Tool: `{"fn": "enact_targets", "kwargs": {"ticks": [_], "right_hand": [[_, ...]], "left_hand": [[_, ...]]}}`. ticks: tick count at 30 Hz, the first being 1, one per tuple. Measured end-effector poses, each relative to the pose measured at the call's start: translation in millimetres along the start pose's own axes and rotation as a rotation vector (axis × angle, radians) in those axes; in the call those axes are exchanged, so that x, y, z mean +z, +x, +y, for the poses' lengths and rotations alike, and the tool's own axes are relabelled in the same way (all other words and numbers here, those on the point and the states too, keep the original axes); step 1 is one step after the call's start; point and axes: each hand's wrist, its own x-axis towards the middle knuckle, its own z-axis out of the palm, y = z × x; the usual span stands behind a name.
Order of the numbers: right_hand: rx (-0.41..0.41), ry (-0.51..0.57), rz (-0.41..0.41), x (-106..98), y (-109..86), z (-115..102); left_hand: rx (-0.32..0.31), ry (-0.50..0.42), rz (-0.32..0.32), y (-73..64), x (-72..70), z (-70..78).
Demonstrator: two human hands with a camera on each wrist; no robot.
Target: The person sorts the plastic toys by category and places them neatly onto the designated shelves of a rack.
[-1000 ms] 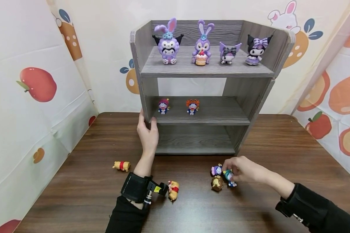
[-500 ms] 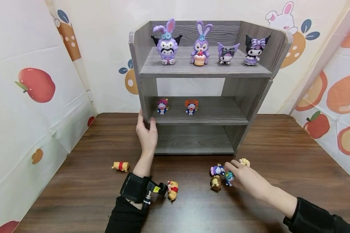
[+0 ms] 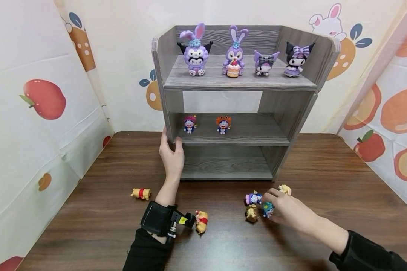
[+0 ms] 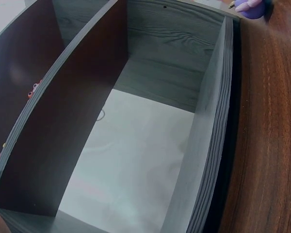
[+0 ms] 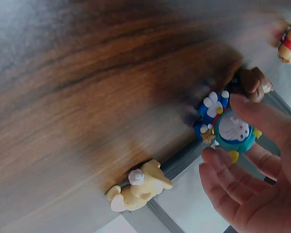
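My left hand (image 3: 172,156) grips the left side panel of a grey wood-grain display shelf (image 3: 234,145), the thumb at its front edge. On the table before the shelf, my right hand (image 3: 288,207) pinches a small blue cat figurine with a teal hood (image 5: 233,130) between thumb and fingers. Close beside it lie a purple-and-blue figurine (image 3: 253,198) and a brown figurine with a yellow front (image 3: 251,213). A cream figurine (image 5: 140,187) lies just past the right hand. In the left wrist view, the shelf's inside (image 4: 155,58) fills most of the picture.
Two yellow bear figurines in red shirts lie on the table, one at the left (image 3: 141,193), one near the left wrist (image 3: 201,222). On the middle shelf stand a pink-hooded figurine (image 3: 190,124) and a crab-hatted one (image 3: 223,124). Several purple figurines (image 3: 234,60) line the top.
My right hand has shifted slightly right and down, uncovering the cream figurine. The teal-hooded figurine has turned at the fingertips. My left hand stays on the shelf.
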Motion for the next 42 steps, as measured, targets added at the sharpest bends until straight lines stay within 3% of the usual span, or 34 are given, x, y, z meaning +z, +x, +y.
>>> {"fn": "enact_targets", "kwargs": {"ticks": [5,13,17,25,33,42], "right_hand": [[-0.077,0.115,-0.026,-2,1.7,12],[-0.181,0.187,0.029,0,3.2,23],[-0.174,0.181,0.032,-1,3.1,23],[-0.067,0.215,0.001,-11,7.4,18],[-0.056,0.251,0.022,-28,19.3,13],[-0.086,0.160,0.154,-61,38.0,9]], "left_hand": [[-0.002,0.007,0.001,0.7,0.0,0.3],[0.004,-0.008,-0.003,-0.1,-0.2,-0.5],[0.007,-0.016,-0.004,-0.3,0.8,-2.1],[0.006,-0.016,-0.007,0.2,0.2,-1.0],[-0.010,-0.007,-0.006,-0.9,-0.2,0.8],[-0.002,-0.003,0.002,0.4,-0.1,0.4]]}}
